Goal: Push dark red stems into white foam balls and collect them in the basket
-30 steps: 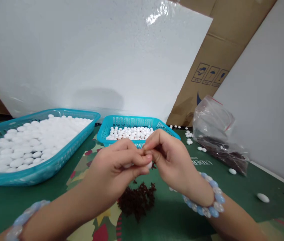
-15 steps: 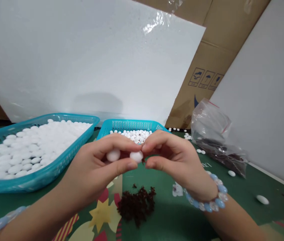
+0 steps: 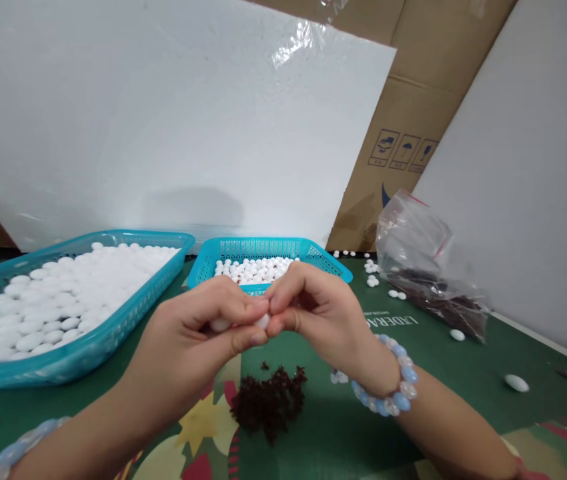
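Note:
My left hand (image 3: 191, 327) is closed around two small white egg-shaped pieces. One white egg (image 3: 262, 321) sits between its thumb and forefinger tips, and the other white egg (image 3: 220, 325) lies deeper in the curl of the fingers. My right hand (image 3: 321, 317) is pinched shut, its thumb and forefinger tips pressed against the right end of the front egg. Whatever is between those right fingertips is hidden. Below both hands, a loose heap of dark red-brown crinkled scraps (image 3: 269, 403) lies on the green printed table cover.
At left, a large blue basket (image 3: 128, 327) holds many white eggs. A smaller blue basket (image 3: 336, 270) with more stands behind my hands. A clear zip bag (image 3: 413, 233) of dark brown material lies at right, near loose white eggs (image 3: 516, 383). A white board (image 3: 188, 120) rises behind.
My right fingertips have closed in on the front egg, where a brown scrap showed beside them before. Both hands appear slightly further left, and the eggs are now more covered.

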`<state>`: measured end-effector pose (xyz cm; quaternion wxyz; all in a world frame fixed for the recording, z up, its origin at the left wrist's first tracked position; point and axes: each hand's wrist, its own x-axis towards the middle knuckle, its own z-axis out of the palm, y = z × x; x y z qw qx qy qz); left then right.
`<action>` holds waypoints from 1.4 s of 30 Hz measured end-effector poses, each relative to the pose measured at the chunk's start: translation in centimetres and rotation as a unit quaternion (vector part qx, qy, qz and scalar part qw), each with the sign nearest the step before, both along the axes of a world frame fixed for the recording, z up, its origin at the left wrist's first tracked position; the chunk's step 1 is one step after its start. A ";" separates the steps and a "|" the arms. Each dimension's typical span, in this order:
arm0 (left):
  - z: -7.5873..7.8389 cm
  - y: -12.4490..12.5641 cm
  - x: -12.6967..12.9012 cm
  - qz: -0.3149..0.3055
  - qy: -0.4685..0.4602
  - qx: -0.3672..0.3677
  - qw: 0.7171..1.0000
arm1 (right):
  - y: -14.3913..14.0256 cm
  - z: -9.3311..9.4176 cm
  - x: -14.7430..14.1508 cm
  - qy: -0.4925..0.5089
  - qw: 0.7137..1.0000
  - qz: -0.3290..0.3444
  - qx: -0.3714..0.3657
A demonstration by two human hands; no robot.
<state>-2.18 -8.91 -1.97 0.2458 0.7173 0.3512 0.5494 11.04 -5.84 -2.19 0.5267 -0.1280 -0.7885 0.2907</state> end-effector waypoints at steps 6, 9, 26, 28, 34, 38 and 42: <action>0.0 0.0 0.0 -0.015 -0.050 -0.049 0.997 | 0.3 0.1 -0.4 -0.015 0.996 -0.038 0.073; 0.1 0.3 -0.2 -0.015 -0.086 -0.064 0.994 | 0.4 0.2 -0.5 -0.001 0.986 -0.056 0.157; 2.1 -0.2 -0.9 0.075 0.375 -0.236 0.893 | 9.6 -0.7 2.1 -0.215 0.924 -0.302 -0.090; 1.1 -1.0 -0.1 0.025 0.491 -0.244 0.836 | 10.4 -1.5 2.2 -0.257 0.920 -0.276 -0.105; -1.6 -3.3 0.7 -0.059 0.643 -0.285 0.708 | 10.4 -2.4 2.3 -0.290 0.913 -0.271 -0.098; -2.2 -4.0 0.2 -0.081 0.649 -0.270 0.707 | 8.1 -1.5 2.4 -0.284 0.915 -0.279 -0.064; -2.8 -4.3 -0.3 -0.116 0.661 -0.182 0.719 | 3.9 -1.1 2.4 -0.449 0.891 -0.071 -0.017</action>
